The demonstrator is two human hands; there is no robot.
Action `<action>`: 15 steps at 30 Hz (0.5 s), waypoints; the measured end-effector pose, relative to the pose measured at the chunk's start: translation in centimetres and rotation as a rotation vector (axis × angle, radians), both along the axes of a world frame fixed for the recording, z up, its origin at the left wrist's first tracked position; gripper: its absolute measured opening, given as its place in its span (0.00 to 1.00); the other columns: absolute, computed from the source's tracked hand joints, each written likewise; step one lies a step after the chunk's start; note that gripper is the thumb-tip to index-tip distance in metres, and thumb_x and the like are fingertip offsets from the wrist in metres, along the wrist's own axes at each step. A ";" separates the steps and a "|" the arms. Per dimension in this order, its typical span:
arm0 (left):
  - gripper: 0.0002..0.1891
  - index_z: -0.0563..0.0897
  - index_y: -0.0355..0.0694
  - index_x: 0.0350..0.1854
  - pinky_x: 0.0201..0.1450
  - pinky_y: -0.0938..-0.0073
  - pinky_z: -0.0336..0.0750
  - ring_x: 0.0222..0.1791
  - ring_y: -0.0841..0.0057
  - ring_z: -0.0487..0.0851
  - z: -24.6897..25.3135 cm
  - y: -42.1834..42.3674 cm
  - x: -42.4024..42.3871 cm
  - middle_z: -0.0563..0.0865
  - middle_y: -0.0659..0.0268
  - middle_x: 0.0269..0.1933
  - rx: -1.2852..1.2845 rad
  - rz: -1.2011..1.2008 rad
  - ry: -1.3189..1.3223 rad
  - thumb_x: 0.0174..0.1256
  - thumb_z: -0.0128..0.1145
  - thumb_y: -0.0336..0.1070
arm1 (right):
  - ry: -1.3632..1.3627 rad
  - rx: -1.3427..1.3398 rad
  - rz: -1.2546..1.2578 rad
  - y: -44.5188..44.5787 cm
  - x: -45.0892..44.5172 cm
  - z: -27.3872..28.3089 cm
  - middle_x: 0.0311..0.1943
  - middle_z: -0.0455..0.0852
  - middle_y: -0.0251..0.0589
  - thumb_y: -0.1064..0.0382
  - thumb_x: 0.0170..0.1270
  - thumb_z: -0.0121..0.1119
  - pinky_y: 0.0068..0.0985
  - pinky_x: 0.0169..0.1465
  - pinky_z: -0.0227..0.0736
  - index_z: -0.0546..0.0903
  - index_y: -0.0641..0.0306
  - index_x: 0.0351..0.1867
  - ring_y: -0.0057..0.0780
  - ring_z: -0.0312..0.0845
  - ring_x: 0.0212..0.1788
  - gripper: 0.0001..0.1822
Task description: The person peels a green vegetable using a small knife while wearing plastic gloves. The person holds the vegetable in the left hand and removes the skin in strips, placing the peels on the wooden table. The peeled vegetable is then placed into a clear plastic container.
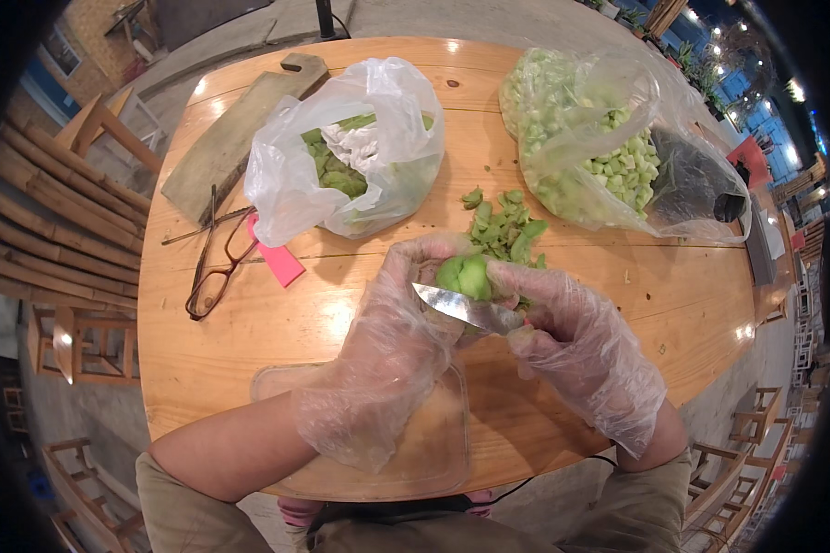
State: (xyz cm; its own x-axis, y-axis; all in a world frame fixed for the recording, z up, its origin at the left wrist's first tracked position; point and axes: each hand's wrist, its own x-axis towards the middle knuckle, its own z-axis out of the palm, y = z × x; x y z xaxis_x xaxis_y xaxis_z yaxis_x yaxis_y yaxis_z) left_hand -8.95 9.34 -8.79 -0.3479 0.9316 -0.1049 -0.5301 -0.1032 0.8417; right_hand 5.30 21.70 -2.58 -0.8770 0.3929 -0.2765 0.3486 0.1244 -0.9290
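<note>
My left hand (404, 325), in a clear plastic glove, holds a green, lobed vegetable (464, 275), perhaps a chayote. Gloved the same way, my right hand (570, 328) grips a knife with a short steel blade (456, 306); its fingers also reach the vegetable. The blade points left and lies across the near side of the vegetable. Just beyond my hands is a small pile of green peelings (505, 225) on the wooden table (636, 276). Most of the knife's handle is hidden in my right hand.
A white plastic bag (401, 186) holds green peelings and crumpled white paper. Diced pale green pieces (619, 166) fill a clear bag (553, 159) at the back right. Eyeglasses (225, 276), a pink tag (281, 263) and a wooden board (228, 138) lie left. A transparent board (449, 428) lies under my left forearm.
</note>
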 end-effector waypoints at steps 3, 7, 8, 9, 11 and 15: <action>0.28 0.59 0.45 0.60 0.60 0.68 0.79 0.57 0.73 0.78 0.4 0.2 0.5 0.71 0.64 0.58 -0.025 0.037 0.002 0.64 0.59 0.22 | 0.021 -0.016 0.002 -0.1 -0.1 -0.2 0.49 0.79 0.30 0.70 0.68 0.57 0.15 0.39 0.72 0.72 0.59 0.65 0.11 0.70 0.36 0.24; 0.27 0.60 0.45 0.58 0.58 0.70 0.79 0.57 0.76 0.76 0.3 0.3 0.3 0.71 0.65 0.56 -0.026 0.034 -0.294 0.64 0.60 0.21 | 0.108 0.083 0.023 -0.2 0.0 -1.7 0.46 0.79 0.29 0.72 0.68 0.54 0.14 0.39 0.70 0.74 0.58 0.64 0.11 0.70 0.37 0.22; 0.27 0.60 0.45 0.58 0.58 0.71 0.79 0.57 0.76 0.76 0.5 0.3 0.4 0.71 0.65 0.56 -0.044 0.044 -0.289 0.64 0.60 0.21 | 0.096 0.041 -0.022 -0.5 0.0 -1.6 0.42 0.78 0.29 0.72 0.67 0.56 0.15 0.39 0.70 0.75 0.57 0.62 0.12 0.69 0.36 0.21; 0.26 0.60 0.45 0.58 0.58 0.71 0.79 0.57 0.76 0.76 0.8 0.5 0.6 0.71 0.65 0.56 -0.062 0.054 -0.284 0.64 0.60 0.21 | 0.082 -0.001 -0.068 -0.8 -0.1 -1.6 0.38 0.78 0.29 0.73 0.66 0.58 0.16 0.39 0.69 0.77 0.56 0.60 0.14 0.68 0.34 0.21; 0.26 0.61 0.44 0.57 0.58 0.73 0.78 0.57 0.76 0.76 0.6 0.5 0.6 0.71 0.65 0.56 -0.086 0.054 -0.230 0.64 0.59 0.21 | 0.086 -0.014 -0.112 -1.1 -0.1 -1.8 0.34 0.77 0.29 0.73 0.65 0.60 0.17 0.39 0.68 0.78 0.55 0.58 0.16 0.66 0.33 0.20; 0.24 0.62 0.42 0.56 0.58 0.75 0.77 0.56 0.76 0.76 0.8 0.7 1.0 0.73 0.63 0.56 -0.118 0.004 -0.136 0.64 0.59 0.20 | 0.164 0.058 -0.143 -0.9 0.1 -2.6 0.31 0.75 0.28 0.72 0.65 0.59 0.18 0.39 0.68 0.77 0.55 0.58 0.16 0.67 0.34 0.19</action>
State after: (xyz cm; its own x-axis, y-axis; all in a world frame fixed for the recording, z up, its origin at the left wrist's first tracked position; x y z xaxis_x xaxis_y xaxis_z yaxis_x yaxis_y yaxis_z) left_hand -7.97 10.03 -7.95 -0.3273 0.9086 -0.2593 -0.6392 -0.0108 0.7689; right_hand 5.39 20.77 -5.22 -0.8425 0.5278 -0.1080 0.2116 0.1398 -0.9673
